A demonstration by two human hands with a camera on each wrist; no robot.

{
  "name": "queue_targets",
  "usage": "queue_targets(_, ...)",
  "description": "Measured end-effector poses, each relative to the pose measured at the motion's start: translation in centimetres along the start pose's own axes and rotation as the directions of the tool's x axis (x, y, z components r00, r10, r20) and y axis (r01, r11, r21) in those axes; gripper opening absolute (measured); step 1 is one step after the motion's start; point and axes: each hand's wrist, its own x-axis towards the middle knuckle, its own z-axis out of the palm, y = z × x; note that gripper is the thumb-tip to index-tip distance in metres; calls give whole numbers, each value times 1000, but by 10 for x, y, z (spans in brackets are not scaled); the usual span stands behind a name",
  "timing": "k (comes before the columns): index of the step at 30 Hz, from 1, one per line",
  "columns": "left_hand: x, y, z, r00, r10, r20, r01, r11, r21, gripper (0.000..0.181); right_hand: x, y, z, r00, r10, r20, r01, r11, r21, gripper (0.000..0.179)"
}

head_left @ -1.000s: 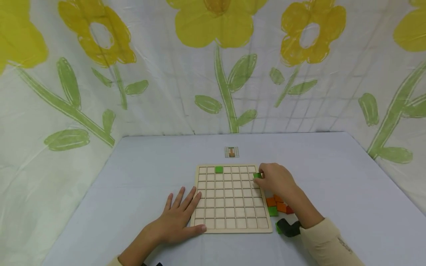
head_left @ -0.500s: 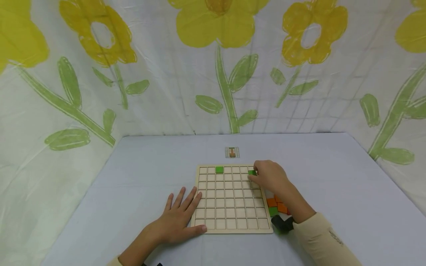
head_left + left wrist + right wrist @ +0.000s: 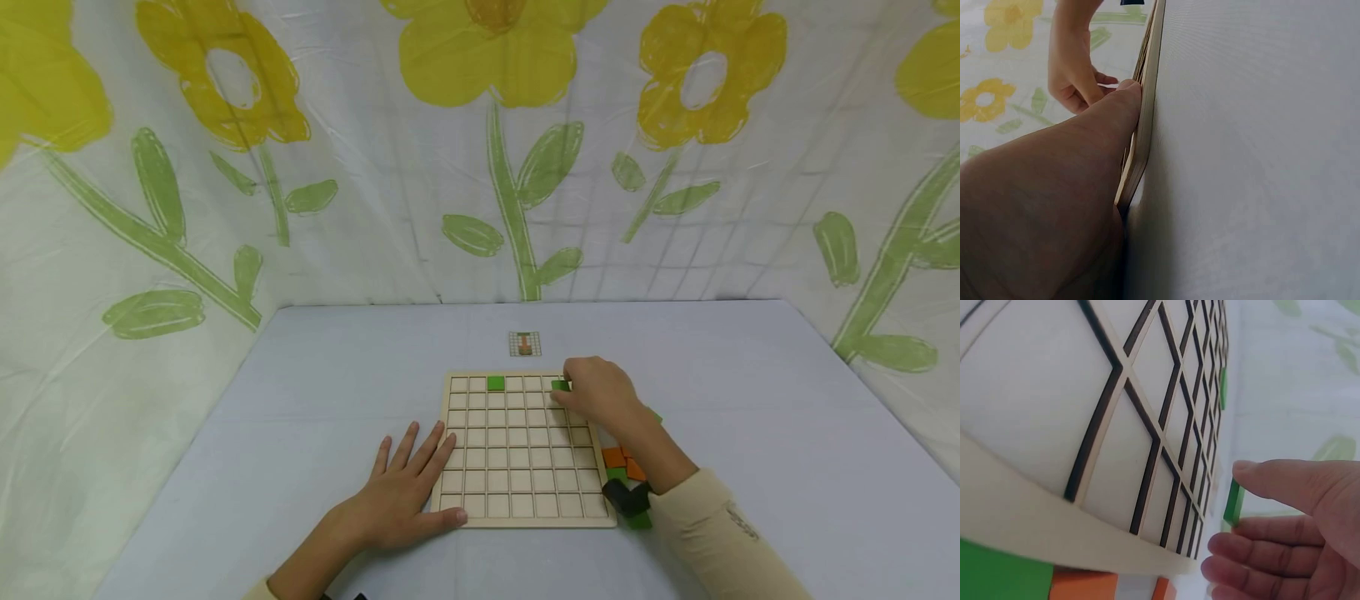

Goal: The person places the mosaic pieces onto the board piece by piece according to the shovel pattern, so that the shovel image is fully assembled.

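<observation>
A pale wooden grid board (image 3: 525, 522) lies on the table. One green square tile (image 3: 496, 383) sits in a cell of its back row. My right hand (image 3: 602, 392) pinches a second green tile (image 3: 1234, 501) between thumb and fingers, over the board's back right part. In the right wrist view that tile is held on edge, just off the grid. My left hand (image 3: 405, 496) lies spread on the board's left edge, fingers straight. Its thumb rests on the front edge, which the left wrist view shows close up (image 3: 1138, 147).
Loose orange tiles (image 3: 613, 457) and green tiles (image 3: 639, 521) lie along the board's right side, partly hidden by the right forearm and a black wrist device (image 3: 626, 498). A small printed grid card (image 3: 524, 344) lies behind the board. A flower-printed curtain (image 3: 360, 208) hangs behind the table.
My right hand has moved left with the green tile, from the board's right edge to over its back right cells. More loose green shows around the forearm. The left hand stays put.
</observation>
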Motion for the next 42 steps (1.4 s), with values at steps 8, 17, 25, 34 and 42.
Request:
queue_targets(8,-1,1,-1,1000,-2,5,2,1000,3,99,10,-7,2,1000,-10,19,10,1000,0,30)
queue_targets(17,-1,0,0,1000,-6,4,6,1000,12,99,18,-14,6,999,-32,17,31,999,11,25)
queue_targets(25,-1,1,-1,1000,-10,8,10,1000,9,100,23,-26,6,998,-53,33,54,998,-37,31)
queue_targets(34,-1,2,-1,1000,-4,-1,4,1000,9,99,33,-37,11,996,-47,73,52,996,-70,43)
queue_targets(42,-1,2,-1,1000,-4,-5,4,1000,14,99,39,-47,14,994,-36,107,47,993,-108,41)
